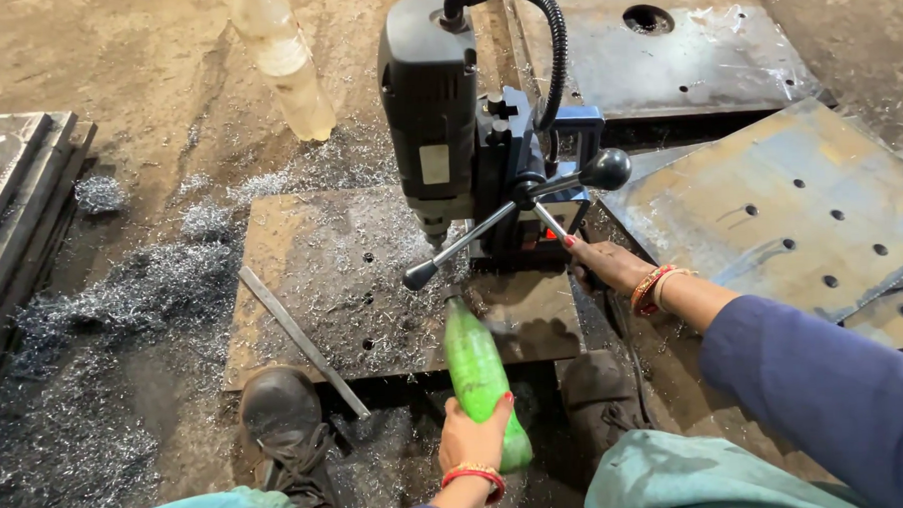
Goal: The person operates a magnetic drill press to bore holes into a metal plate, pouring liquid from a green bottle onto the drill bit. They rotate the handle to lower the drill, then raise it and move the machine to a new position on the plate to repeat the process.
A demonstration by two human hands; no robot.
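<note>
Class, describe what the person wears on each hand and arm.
The left hand has red-painted nails and a red-and-gold bangle above a dark blue cuff. The right hand also has red nails, orange and pale bangles, and a long dark blue sleeve.

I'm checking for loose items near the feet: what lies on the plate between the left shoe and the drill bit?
In the head view, a flat metal bar and scattered shavings.

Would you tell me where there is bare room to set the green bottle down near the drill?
Free: the steel plate left of the drill, above the flat bar. Crowded: under the handles by the right hand; swarf covers the floor further left.
</note>
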